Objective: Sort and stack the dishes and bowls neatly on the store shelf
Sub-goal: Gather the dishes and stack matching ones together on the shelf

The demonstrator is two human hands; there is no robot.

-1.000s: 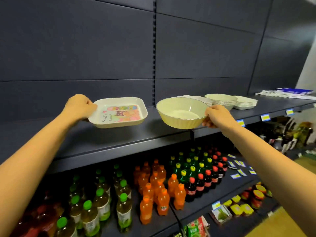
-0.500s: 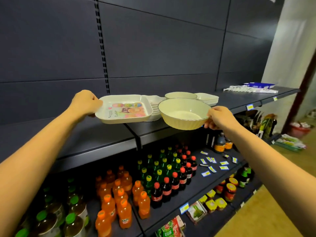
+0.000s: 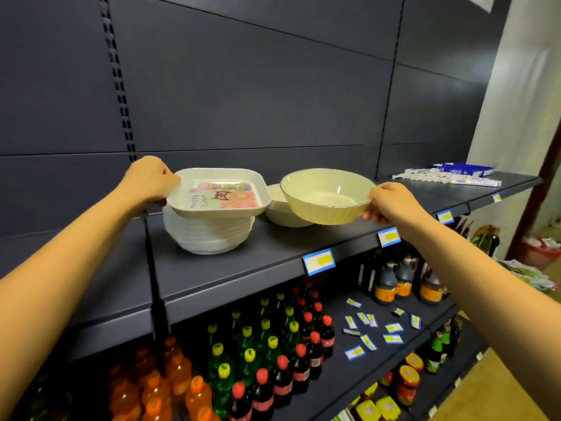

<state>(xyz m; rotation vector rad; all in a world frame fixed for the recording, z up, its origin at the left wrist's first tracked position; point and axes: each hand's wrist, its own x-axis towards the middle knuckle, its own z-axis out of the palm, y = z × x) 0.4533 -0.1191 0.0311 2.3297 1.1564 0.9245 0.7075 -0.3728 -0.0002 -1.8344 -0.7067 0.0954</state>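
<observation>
Head view of a dark store shelf (image 3: 273, 256) carrying a stack (image 3: 209, 235) of white dishes, which serves as the landmark for all positions given here. The left hand (image 3: 151, 180), at the stack's upper left, grips the left rim of a square dish (image 3: 218, 192) with its fingers curled round the edge. The dish bears a coloured print with the words "Happy Easter". It is held level directly over the stack with its base at the stack's top, though contact between the two cannot be told. Right of the stack, the right hand (image 3: 391, 202) pinches the right rim of a round cream bowl (image 3: 326, 196), held upright and clear of the shelf. Between this bowl and the stack, lower bowls (image 3: 282, 215) sit pale on the shelf, partly hidden behind the held bowl; their number is unclear. Far right of the stack, at the shelf's end, lie blue-and-white packets (image 3: 449, 176). Below and right of the stack, blue-edged price tags (image 3: 319, 261) are fixed to the shelf's front lip. Beneath the stack, on the next level down, stand orange bottles (image 3: 182, 387), green bottles (image 3: 252, 344) with yellow caps and dark bottles (image 3: 303, 369) with red caps. Right of these lie loose labels (image 3: 364, 332).
</observation>
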